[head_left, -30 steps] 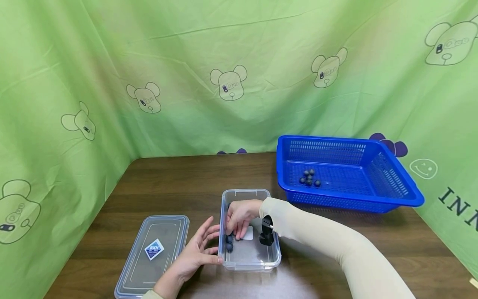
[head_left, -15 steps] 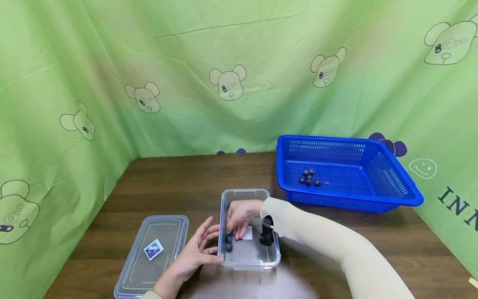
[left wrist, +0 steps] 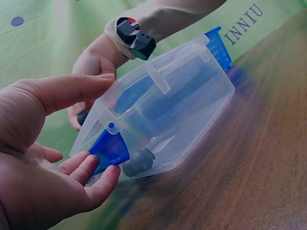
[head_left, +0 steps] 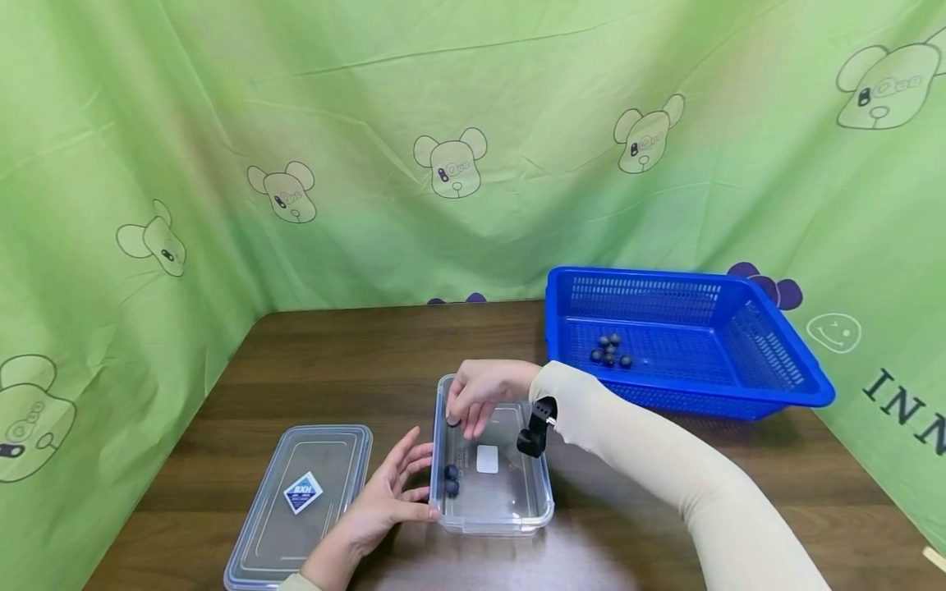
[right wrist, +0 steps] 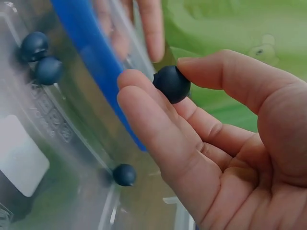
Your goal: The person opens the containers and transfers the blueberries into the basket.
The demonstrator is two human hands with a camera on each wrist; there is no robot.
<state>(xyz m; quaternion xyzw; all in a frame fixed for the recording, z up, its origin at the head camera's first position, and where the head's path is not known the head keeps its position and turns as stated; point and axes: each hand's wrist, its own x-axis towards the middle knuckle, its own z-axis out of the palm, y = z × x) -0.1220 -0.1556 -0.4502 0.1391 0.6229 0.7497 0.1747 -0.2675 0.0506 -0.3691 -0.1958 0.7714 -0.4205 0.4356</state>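
Clearly pinched ball, right wrist view, lid only in head view

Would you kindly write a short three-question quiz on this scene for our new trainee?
1. Which hand pinches a berry?
2. True or false: the lid lies on the table, off the box.
3. How many loose berries does the right wrist view show in the box: (a) one, (b) three or (c) five?

Key:
1. The right hand.
2. True.
3. (b) three.
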